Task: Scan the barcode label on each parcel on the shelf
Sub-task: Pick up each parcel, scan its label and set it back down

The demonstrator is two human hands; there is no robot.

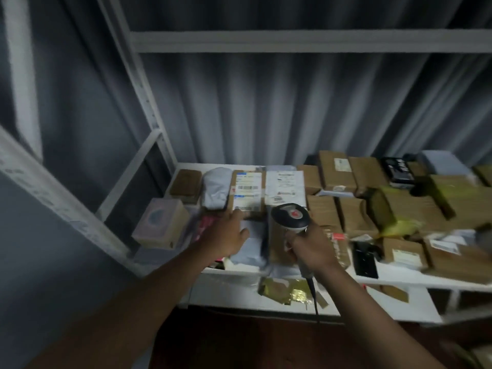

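At the left end of the white metal shelf (241, 270) a pale square box (159, 225) stands near the front edge, with a flat brown packet (185, 185) and a grey poly mailer (216, 188) behind it. Next comes the left hand (231, 235), fingers straight, its fingertips touching the front edge of a cardboard parcel (247, 191) bearing barcode labels. Just right, the right hand (310, 247) grips the handle of a corded barcode scanner (290, 215), its head above the parcels. Brown cardboard boxes (335, 171) crowd the shelf further right, blurred.
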